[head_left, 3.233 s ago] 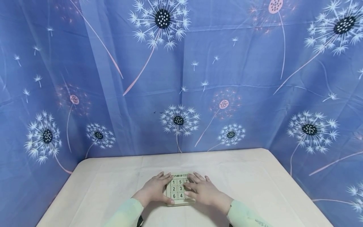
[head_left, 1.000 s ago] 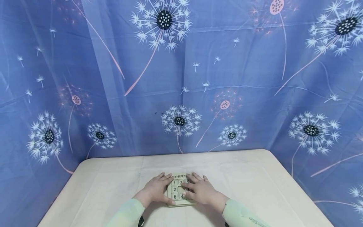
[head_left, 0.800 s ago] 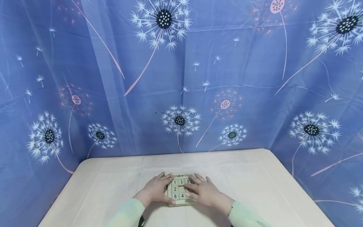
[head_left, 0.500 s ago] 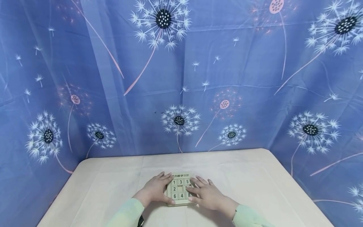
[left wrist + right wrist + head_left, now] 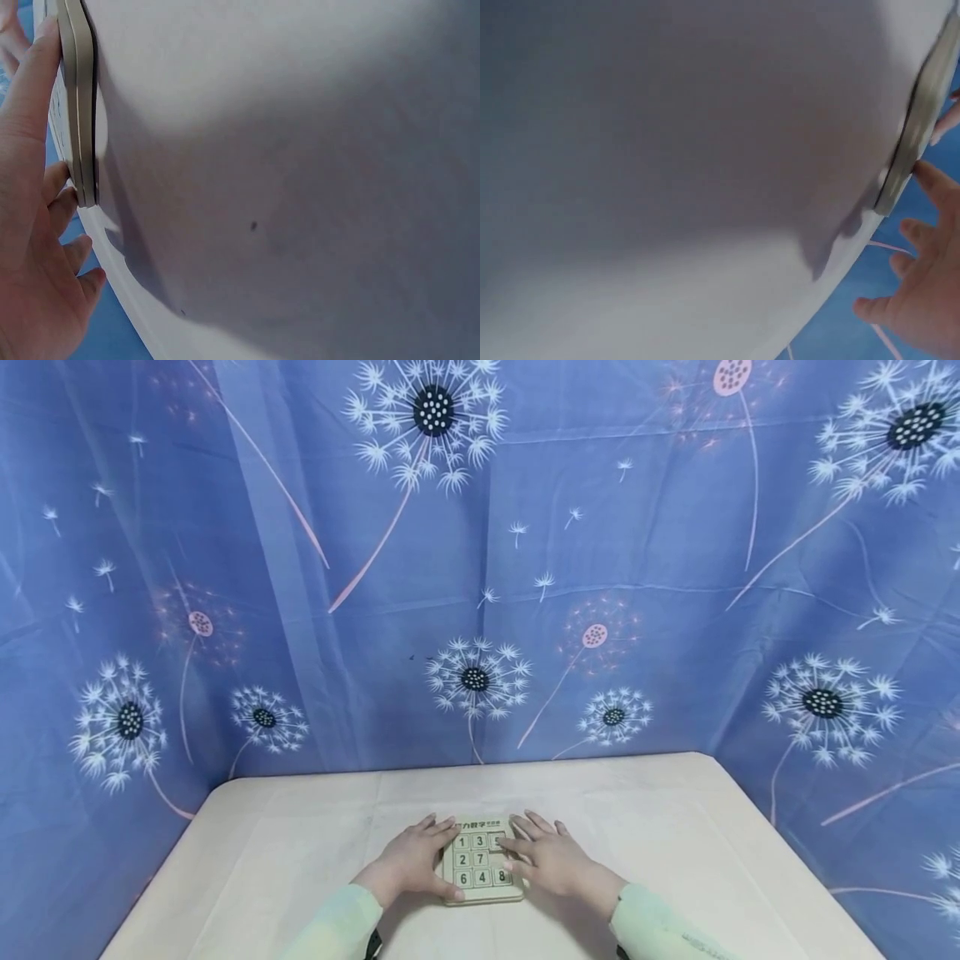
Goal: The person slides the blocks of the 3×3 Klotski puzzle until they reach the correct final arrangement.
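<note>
Pale green number board [image 5: 483, 894] is lying at the lower centre of the frame

Blue cloth [image 5: 375, 543] printed with dandelions is hanging in the background, running from the left edge of the head view to the right. Below it, a cream bench [image 5: 300, 835] is stretching across the lower frame. Left of bottom centre, a pale left sleeve [image 5: 330, 922] is leading to the left hand [image 5: 411, 860]. Its grip is holding the board's left side, the thumb resting near the lower corner and the fingers reaching toward the upper one. Across the board, numbered tiles [image 5: 480, 859] are showing in columns: 1, 2, 6 at left; 3, 7, 4 in the middle; 5 and 8 at right. The 5 tile [image 5: 494, 838] is being partly covered by a fingertip of the right hand [image 5: 555, 862]. That hand's grip is standing wide, its fingers spreading loosely at the board's right edge. Farther right, a matching right sleeve [image 5: 663, 931] is running off the bottom of the frame.
</note>
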A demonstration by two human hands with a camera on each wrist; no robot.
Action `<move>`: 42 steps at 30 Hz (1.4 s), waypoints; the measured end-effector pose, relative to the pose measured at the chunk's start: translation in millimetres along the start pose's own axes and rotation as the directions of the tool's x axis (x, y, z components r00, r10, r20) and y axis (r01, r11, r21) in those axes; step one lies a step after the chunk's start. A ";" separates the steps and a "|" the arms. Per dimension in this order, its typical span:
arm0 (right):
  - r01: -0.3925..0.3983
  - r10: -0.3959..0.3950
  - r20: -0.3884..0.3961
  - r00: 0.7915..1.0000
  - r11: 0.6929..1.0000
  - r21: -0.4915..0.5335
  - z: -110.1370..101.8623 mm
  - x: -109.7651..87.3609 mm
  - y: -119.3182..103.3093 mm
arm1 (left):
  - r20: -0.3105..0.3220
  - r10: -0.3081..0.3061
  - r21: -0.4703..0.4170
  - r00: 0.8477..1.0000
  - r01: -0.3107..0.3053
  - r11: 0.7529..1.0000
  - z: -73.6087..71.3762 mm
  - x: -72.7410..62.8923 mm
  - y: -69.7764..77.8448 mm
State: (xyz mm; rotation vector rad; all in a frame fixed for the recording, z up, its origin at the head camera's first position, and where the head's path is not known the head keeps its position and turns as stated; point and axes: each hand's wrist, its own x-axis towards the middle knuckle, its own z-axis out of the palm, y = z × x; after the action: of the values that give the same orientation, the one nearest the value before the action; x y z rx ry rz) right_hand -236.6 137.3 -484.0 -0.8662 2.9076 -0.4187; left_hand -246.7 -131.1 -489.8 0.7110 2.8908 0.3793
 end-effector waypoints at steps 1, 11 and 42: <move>0.009 -0.009 0.009 1.000 1.000 -0.007 -0.6 -2.8 0.9 | 0.000 0.001 -0.004 1.000 -0.001 1.000 0.0 0.2 -0.1; 0.061 -0.061 0.005 0.998 0.998 0.003 -6.0 -5.7 -8.5 | -0.009 -0.002 -0.018 1.000 0.002 1.000 -3.8 -2.3 1.4; 0.058 -0.058 0.008 0.998 0.998 0.033 -6.1 -22.9 -6.1 | -0.008 -0.010 -0.025 1.000 0.010 1.000 -4.7 -4.7 5.0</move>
State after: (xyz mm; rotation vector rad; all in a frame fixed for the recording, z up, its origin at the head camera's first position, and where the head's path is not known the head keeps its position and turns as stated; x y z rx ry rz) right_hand -215.1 146.3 -476.5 -0.9467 2.8645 -0.4645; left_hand -241.3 -130.0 -483.6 0.6923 2.8906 0.4163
